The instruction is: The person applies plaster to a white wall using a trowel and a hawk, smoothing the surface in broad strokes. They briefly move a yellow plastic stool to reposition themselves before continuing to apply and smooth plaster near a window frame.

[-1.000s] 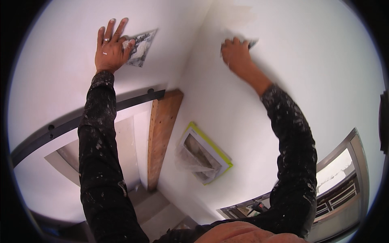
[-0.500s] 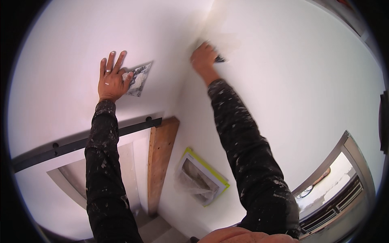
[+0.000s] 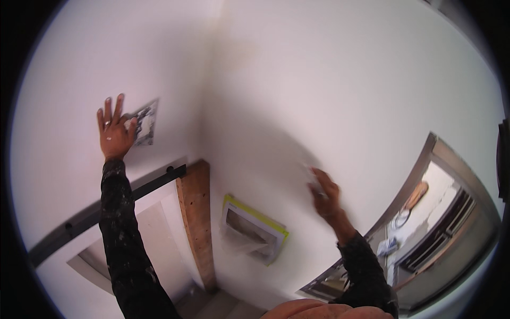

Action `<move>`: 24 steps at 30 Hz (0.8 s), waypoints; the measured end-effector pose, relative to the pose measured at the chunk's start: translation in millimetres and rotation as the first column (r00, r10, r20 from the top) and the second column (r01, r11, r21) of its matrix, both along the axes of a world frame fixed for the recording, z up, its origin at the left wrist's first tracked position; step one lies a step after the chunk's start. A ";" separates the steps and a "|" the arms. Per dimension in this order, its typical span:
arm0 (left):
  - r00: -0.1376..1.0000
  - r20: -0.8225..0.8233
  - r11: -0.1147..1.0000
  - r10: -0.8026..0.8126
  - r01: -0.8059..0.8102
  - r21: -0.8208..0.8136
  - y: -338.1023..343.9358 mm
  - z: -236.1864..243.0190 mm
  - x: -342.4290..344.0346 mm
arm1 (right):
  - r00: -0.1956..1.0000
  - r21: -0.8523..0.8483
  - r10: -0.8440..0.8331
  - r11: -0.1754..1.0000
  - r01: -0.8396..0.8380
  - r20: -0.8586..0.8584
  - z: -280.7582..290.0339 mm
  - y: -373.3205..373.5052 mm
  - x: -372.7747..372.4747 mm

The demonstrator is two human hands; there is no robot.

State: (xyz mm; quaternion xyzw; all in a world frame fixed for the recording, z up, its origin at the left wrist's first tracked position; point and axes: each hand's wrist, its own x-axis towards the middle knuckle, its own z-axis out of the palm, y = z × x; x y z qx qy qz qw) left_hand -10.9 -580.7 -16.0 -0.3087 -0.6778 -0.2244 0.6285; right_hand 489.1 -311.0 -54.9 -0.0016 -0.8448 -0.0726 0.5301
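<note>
High against the left wall, my left hand [image 3: 116, 139] pinches a flat square filling knife [image 3: 147, 123] between thumb and forefinger. Grey-white filler is smeared over its blade, and the other fingers are stretched up. On the right, in front of the right wall, my right hand [image 3: 326, 198] is closed round a small filling knife [image 3: 308, 171]. Motion blurs this blade, seen nearly edge-on. Whether it touches the wall I cannot tell. Between the hands runs the wall corner [image 3: 204, 101], with a faint yellowish patch near its top.
Below my left arm, a black rail [image 3: 127, 192] crosses above a white door panel [image 3: 159, 234], ending by a wooden post [image 3: 195, 212]. A lime-edged box or frame with plastic film [image 3: 257, 228] is low on the right wall. An opening with a grey frame [image 3: 417, 170] lies farther right.
My right hand has come away from the corner, moving down and right with its filling knife. The view has shifted; my left hand still holds its knife near the left wall.
</note>
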 end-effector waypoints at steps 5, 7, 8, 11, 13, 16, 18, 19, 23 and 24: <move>0.998 -0.005 0.998 -0.060 0.060 0.037 10.0 -5.5 -2.4 | 0.990 -0.133 0.044 0.989 -0.063 -0.137 17.8 51.4 68.2; 0.999 0.015 0.999 -0.040 0.040 0.025 -2.6 -3.4 0.8 | 0.978 -0.195 0.118 0.969 -0.151 -0.173 38.4 39.8 41.4; 0.999 0.026 0.999 -0.035 0.035 0.012 -6.3 -4.4 1.6 | 0.981 -0.201 0.061 0.975 -0.098 -0.184 52.7 35.2 24.7; 0.998 0.041 0.999 -0.046 0.045 0.022 -1.4 -7.4 1.2 | 0.955 0.036 0.060 0.998 -0.051 -0.290 133.2 -0.4 -45.2; 0.997 -0.019 0.997 -0.071 0.071 0.042 1.5 -7.6 -5.9 | 0.944 0.376 -0.066 0.906 0.193 -0.324 182.9 -6.4 -86.5; 0.999 0.004 0.998 -0.054 0.054 0.025 0.0 -6.5 -5.8 | 0.991 -0.137 -0.072 0.989 0.056 -0.114 188.9 -43.0 -135.7; 0.999 -0.004 0.998 -0.053 0.053 0.033 -4.7 -6.4 -8.4 | 0.999 0.004 0.043 0.999 -0.044 0.020 168.6 -53.8 -154.0; 0.998 -0.010 0.998 -0.056 0.056 0.034 -3.9 -6.6 -10.0 | 0.979 0.154 0.175 0.970 -0.189 0.100 148.9 -51.6 -155.6; 0.999 0.041 1.000 -0.001 0.001 0.003 -4.6 -8.1 -6.2 | 0.931 0.541 0.010 0.811 -0.221 0.366 101.4 -61.5 -122.0; 0.999 0.036 1.000 0.006 -0.006 0.007 -5.1 -7.8 -5.6 | 0.935 0.576 -0.013 0.791 -0.208 0.356 97.6 -61.1 -110.5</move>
